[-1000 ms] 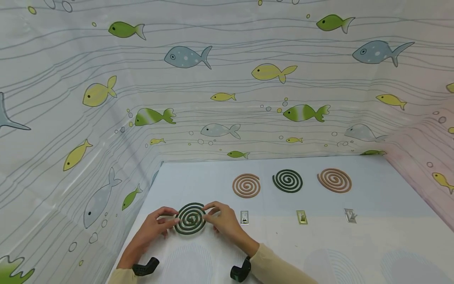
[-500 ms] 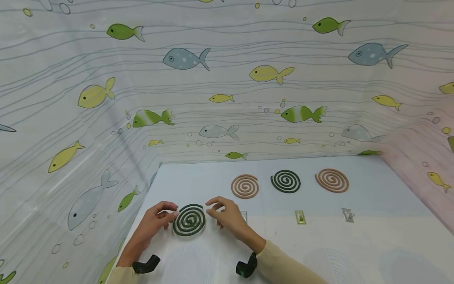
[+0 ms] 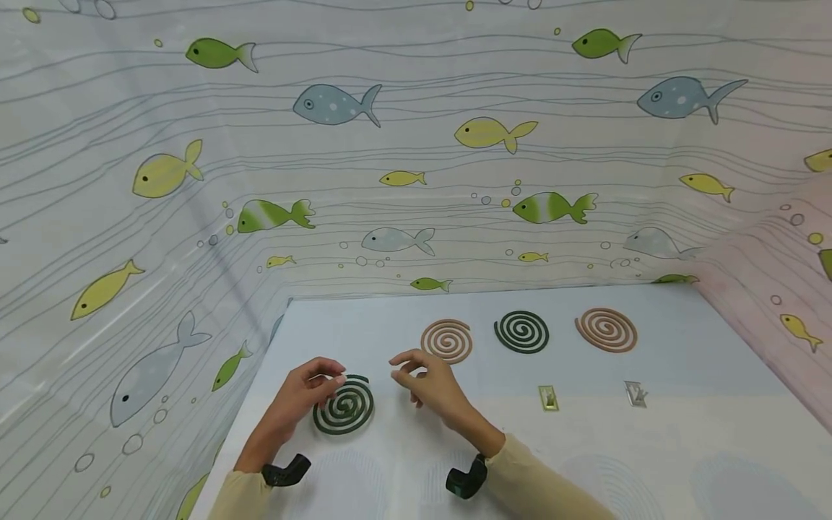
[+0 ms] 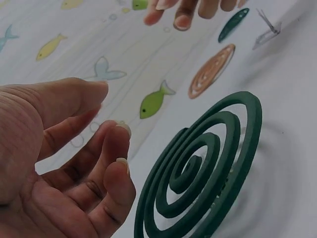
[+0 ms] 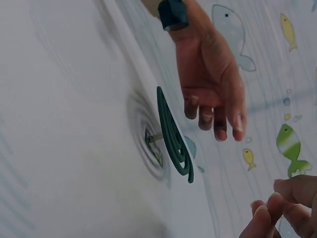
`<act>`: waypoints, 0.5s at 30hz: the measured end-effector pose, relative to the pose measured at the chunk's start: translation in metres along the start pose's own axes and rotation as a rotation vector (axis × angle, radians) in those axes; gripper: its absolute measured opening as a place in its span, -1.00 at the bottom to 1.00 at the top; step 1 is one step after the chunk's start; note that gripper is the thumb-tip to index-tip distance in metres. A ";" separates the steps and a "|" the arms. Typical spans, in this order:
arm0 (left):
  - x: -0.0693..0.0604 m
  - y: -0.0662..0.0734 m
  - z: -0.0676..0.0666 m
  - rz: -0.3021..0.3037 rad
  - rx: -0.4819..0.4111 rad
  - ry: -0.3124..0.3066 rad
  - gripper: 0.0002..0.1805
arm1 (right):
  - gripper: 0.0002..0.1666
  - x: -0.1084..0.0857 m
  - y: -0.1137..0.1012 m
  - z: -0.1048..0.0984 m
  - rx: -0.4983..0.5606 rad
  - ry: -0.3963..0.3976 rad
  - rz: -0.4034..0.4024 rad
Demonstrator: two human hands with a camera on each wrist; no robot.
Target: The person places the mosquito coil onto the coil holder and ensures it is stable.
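A dark green mosquito coil (image 3: 360, 412) stands raised off the table on a small metal stand (image 5: 154, 138), clearly seen from the side in the right wrist view. My left hand (image 3: 303, 397) hovers over the coil's upper left part, its fingers loosely bent around nothing. In the left wrist view a gap shows between that hand (image 4: 74, 163) and the green coil (image 4: 228, 144). To the coil's right, my right hand (image 3: 435, 386) hangs in the air, apart from the coil, thumb and fingers loosely bent and holding nothing.
Along the back lie a brown coil (image 3: 446, 342), another green coil (image 3: 521, 332) and a second brown coil (image 3: 607, 331). Nearer are a gold-coloured stand (image 3: 549, 398) and a silver stand (image 3: 635, 394). Fish-patterned sheeting (image 3: 351, 188) rises behind and at both sides.
Both hands have let go of the green coil. The right hand has drawn away right and up, covering a silver stand; the left hand has lifted and shifted over the coil. The coil stays put.
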State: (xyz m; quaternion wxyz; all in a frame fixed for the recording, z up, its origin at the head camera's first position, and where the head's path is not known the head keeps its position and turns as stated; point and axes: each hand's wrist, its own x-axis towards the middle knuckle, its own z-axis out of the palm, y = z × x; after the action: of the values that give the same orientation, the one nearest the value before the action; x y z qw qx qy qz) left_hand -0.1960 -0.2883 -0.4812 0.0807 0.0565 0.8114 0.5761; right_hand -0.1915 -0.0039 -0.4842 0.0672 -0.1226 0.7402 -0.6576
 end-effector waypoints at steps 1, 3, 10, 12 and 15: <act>0.002 0.000 0.001 0.008 0.002 -0.007 -0.60 | -0.80 0.001 0.000 -0.002 -0.002 0.004 0.001; 0.005 0.002 0.004 0.020 0.005 -0.017 -0.61 | -0.78 0.002 -0.001 -0.006 -0.005 0.011 0.000; 0.023 0.011 0.021 0.026 -0.011 -0.029 -0.56 | -0.77 0.006 0.003 -0.022 -0.027 0.031 0.002; 0.029 0.015 0.026 0.027 -0.009 -0.035 -0.55 | -0.76 0.006 0.002 -0.027 -0.028 0.039 0.008; 0.036 0.020 0.034 0.030 0.001 -0.051 -0.54 | -0.73 0.008 0.002 -0.034 -0.026 0.056 0.011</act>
State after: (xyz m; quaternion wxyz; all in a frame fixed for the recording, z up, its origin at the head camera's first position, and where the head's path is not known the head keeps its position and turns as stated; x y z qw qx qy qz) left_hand -0.2250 -0.2434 -0.4757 0.0927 0.0835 0.8083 0.5753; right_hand -0.2086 0.0268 -0.4812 0.0483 -0.1009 0.7509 -0.6508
